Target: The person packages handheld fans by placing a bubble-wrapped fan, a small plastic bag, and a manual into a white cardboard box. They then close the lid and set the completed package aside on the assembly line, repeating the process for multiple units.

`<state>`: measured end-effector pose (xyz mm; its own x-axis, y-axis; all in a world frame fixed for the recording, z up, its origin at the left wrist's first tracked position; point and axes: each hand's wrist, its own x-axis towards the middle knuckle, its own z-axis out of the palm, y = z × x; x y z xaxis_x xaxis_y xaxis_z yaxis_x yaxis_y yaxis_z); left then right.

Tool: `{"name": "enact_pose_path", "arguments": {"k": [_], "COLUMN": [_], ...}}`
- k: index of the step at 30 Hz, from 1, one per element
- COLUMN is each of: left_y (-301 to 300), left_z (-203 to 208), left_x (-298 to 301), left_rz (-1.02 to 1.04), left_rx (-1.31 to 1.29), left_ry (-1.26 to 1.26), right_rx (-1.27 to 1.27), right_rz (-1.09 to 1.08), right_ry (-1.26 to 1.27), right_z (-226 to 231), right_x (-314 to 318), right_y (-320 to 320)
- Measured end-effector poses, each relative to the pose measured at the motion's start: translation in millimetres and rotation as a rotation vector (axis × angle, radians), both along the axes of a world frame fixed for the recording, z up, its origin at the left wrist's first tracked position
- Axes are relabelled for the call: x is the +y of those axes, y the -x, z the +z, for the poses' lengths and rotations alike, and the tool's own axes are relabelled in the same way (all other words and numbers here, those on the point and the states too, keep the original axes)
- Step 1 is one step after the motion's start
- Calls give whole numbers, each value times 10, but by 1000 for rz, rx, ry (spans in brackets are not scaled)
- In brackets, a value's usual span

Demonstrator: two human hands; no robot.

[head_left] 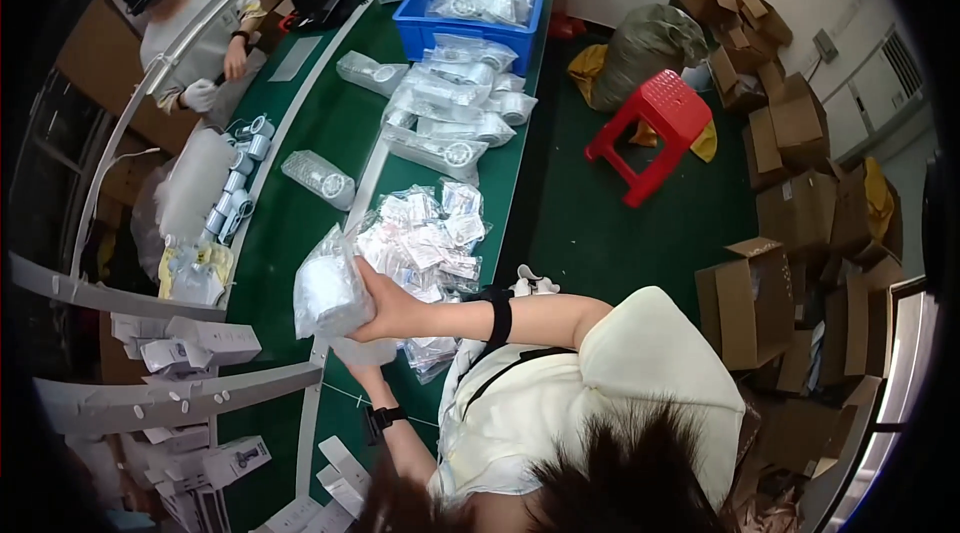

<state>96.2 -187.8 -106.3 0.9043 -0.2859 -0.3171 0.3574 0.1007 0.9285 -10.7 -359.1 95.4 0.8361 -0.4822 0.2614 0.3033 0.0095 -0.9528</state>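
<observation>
My right hand [392, 311] grips a clear plastic bag [328, 291] stuffed with white parts and holds it upright over the green conveyor belt [290, 223]. My left hand [355, 355] sits just beneath the bag, mostly hidden by it and by a white flat piece; it seems to support the bag's bottom. A pile of small clear packets [425, 233] lies on the belt right beside my right hand.
A blue crate [480, 28] of bagged parts stands at the far end, with more bags [450, 113] spilled before it. Another person [195, 28] works across the belt at upper left. White boxes [190, 353] lie at left. A red stool [655, 128] and cardboard boxes [790, 203] stand at right.
</observation>
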Motion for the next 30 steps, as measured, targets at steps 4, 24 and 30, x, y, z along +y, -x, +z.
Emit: {"name": "enact_pose_path", "arguments": {"k": [4, 24, 30], "left_y": [257, 857, 765], "left_z": [211, 448, 589], "left_x": [-1, -744, -893], "left_rz": [-31, -1222, -1168], "left_rx": [-453, -1379, -1364], "left_ry": [-573, -1038, -1038], "right_rx": [213, -339, 11], "right_rz": [-73, -1560, -1381], "right_ry": [1, -598, -724], "right_z": [-108, 266, -159], "right_x": [-336, -1482, -1230], "right_y": [545, 3252, 2956]}}
